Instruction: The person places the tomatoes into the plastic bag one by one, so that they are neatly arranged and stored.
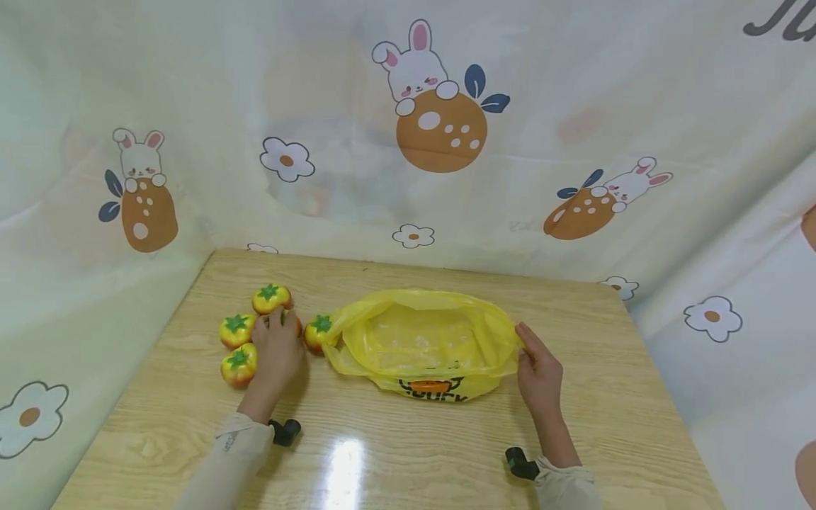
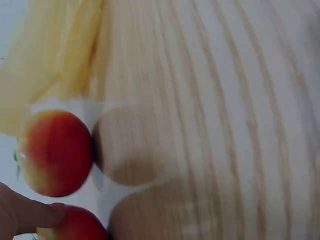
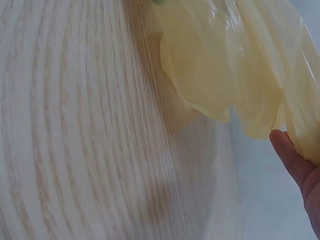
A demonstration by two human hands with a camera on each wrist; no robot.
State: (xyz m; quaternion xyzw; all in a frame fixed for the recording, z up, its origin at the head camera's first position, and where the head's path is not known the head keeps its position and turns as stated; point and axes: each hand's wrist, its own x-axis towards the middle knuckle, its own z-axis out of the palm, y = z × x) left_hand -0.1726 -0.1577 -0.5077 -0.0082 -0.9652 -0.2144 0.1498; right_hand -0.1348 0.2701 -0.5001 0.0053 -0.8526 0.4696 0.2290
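Note:
My left hand (image 1: 278, 348) grips a red and yellow tomato (image 1: 296, 324), mostly hidden under the fingers; in the left wrist view a fingertip lies on this tomato (image 2: 82, 226). Close by on its right, another tomato (image 1: 316, 336) with a green star-shaped top sits against the bag's left side. Three more tomatoes (image 1: 236, 331) lie to the left of and behind the hand. A yellow plastic bag (image 1: 421, 340) lies with its mouth spread wide and shows no contents. On its right side, my right hand (image 1: 540, 372) pinches the rim between thumb and fingers, also visible in the right wrist view.
The wooden table (image 1: 408, 453) meets a pale curtain (image 1: 344, 205) printed with rabbits and flowers along its back and sides. Small black devices (image 1: 521, 464) are worn at both wrists.

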